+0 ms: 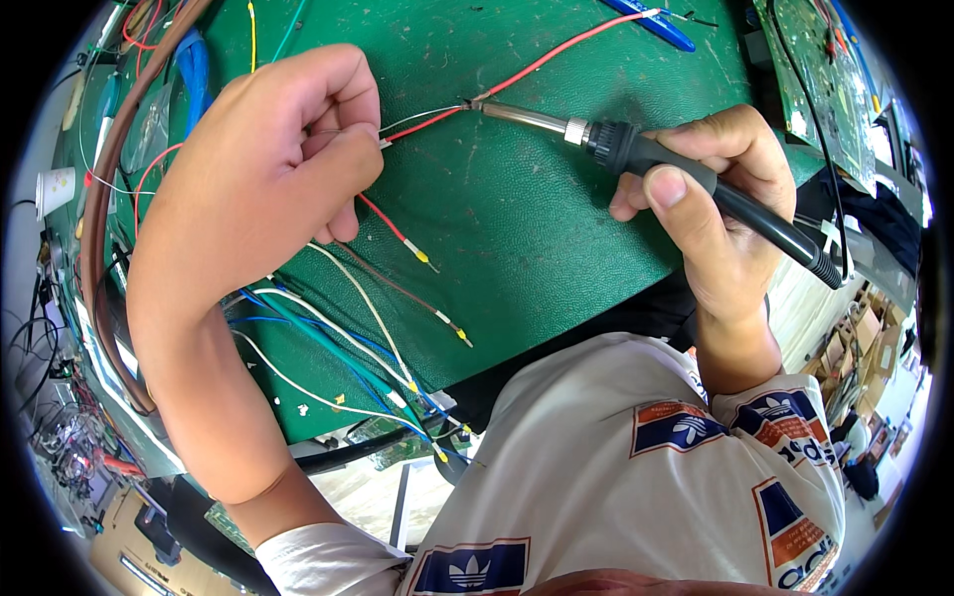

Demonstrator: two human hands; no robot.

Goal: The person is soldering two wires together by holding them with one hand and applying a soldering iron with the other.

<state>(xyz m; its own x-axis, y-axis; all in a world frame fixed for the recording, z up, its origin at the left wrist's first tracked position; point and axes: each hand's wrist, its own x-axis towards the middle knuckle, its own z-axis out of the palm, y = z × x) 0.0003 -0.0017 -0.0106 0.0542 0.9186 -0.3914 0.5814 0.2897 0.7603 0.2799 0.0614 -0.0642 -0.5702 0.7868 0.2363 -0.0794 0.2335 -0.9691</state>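
My left hand is closed in a pinch over the green mat. From its fingertips a thin silvery solder wire runs right, and a red wire with a white sleeve passes close by; whether the fingers grip the red wire too is hidden. My right hand is wrapped round the black handle of a soldering iron. Its metal tip points left and meets the red wire at a dark bare spot, where the solder's end also lies. Below my left hand, another red wire ends in a yellow-tipped ferrule.
Brown, white, blue and green wires fan toward the near edge of the green mat. A thick brown cable curves along the left. Blue-handled tool lies at the far side; a circuit board stands far right. Paper cup at left.
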